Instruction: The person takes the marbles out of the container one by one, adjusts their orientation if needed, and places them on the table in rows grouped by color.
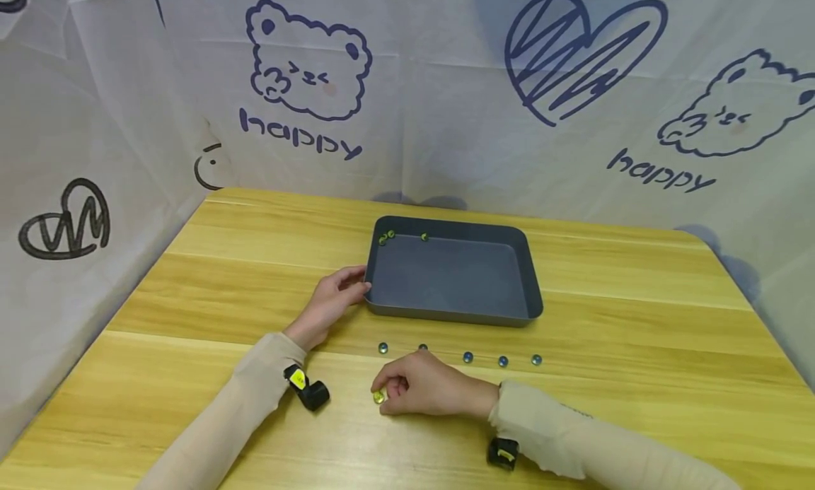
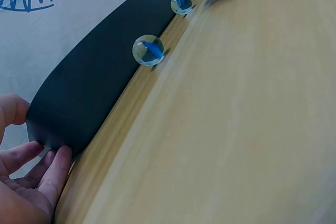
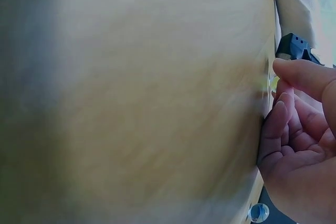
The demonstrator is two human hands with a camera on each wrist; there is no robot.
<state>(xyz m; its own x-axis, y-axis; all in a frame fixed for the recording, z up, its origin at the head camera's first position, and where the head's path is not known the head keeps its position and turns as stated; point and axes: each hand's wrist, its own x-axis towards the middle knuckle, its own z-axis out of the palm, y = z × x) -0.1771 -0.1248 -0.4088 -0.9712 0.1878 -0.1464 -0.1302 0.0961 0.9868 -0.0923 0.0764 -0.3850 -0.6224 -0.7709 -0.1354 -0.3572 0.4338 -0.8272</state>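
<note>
My left hand (image 1: 327, 302) holds the front left corner of a dark grey baking tray (image 1: 452, 317). The left wrist view shows its fingers (image 2: 55, 174) against the tray's outer wall (image 2: 84, 87). Over the wood, my right hand (image 1: 428, 387) pinches a yellow marble (image 1: 378, 397) between thumb and forefinger; in the right wrist view this marble (image 3: 274, 83) is mostly covered. Three yellow-green marbles lie inside the tray, one of them a marble (image 1: 424, 237) apart from the other two at the back left corner.
Several blue-cored glass marbles, such as one blue marble (image 1: 467, 357), form a loose row between the tray and my right hand. One blue marble (image 1: 423, 347) is partly hidden by that hand. Behind the wooden table (image 1: 637, 320) hangs a printed white cloth (image 1: 446, 122).
</note>
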